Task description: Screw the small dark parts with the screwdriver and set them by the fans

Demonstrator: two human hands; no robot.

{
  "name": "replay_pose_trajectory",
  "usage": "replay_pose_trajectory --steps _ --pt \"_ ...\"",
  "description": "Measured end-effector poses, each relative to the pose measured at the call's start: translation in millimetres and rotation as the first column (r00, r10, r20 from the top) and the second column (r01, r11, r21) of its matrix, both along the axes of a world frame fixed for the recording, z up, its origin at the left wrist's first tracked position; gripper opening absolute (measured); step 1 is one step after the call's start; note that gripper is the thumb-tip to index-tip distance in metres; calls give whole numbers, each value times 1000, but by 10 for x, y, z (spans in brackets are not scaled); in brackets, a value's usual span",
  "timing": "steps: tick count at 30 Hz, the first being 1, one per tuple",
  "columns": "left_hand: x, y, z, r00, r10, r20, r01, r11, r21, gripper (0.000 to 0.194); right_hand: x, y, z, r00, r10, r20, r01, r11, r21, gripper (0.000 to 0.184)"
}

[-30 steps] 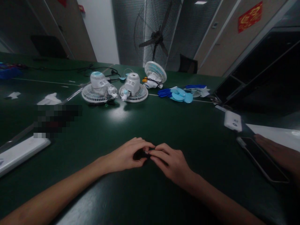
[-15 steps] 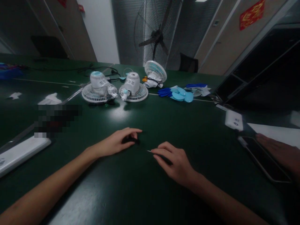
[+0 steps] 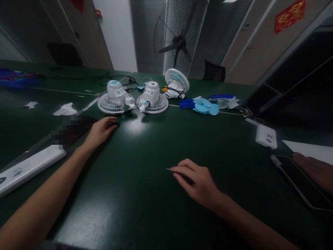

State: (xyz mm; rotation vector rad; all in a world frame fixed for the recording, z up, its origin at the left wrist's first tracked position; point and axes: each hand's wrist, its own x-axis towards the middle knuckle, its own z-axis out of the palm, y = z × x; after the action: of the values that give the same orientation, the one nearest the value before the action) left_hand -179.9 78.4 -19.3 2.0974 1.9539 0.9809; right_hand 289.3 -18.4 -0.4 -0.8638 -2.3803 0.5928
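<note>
My left hand (image 3: 99, 132) reaches far forward on the green table (image 3: 161, 146). Its fingers are closed on a small black part (image 3: 114, 123), just in front of a white fan head with a light blue cap (image 3: 116, 98) lying face down. My right hand (image 3: 196, 181) rests on the table nearer to me, fingers curled round a thin dark tool whose metal tip (image 3: 168, 169) points left. A second white fan head (image 3: 152, 98) lies beside the first, and a third small fan (image 3: 176, 83) stands behind them.
Light blue fan blades (image 3: 205, 106) and dark blue parts (image 3: 186, 102) lie right of the fans. A white device (image 3: 265, 136) and a dark tablet (image 3: 299, 184) sit at right, by another person's hand (image 3: 314, 170). A white flat board (image 3: 28, 168) lies at left. A large floor fan (image 3: 178, 41) stands behind.
My two hands were together over a small black part. They came apart: the left hand carried the part forward and left toward the fans, while the right hand stayed with the thin tool.
</note>
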Motion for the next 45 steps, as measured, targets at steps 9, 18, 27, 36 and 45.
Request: replay_pose_trajectory --steps 9,18,27,36,45 --pt "-11 -93 161 982 129 -136 -144 984 -107 59 -7 -1 17 1000 -1 -3 1 1000 -11 24" --pt "-154 -115 288 985 113 -131 -153 924 -350 33 -11 -2 30 1000 1 -12 -1 1000 -13 24" --pt "-89 -166 340 976 200 -87 -210 969 -127 41 -20 0 19 1000 -5 -6 5 1000 -12 24" --pt "143 -77 184 995 68 73 -69 998 11 45 -20 0 33 1000 5 -1 -5 1000 -18 24" --pt "105 -30 104 996 72 58 -74 997 39 45 -17 1 14 1000 4 6 -4 1000 -19 24"
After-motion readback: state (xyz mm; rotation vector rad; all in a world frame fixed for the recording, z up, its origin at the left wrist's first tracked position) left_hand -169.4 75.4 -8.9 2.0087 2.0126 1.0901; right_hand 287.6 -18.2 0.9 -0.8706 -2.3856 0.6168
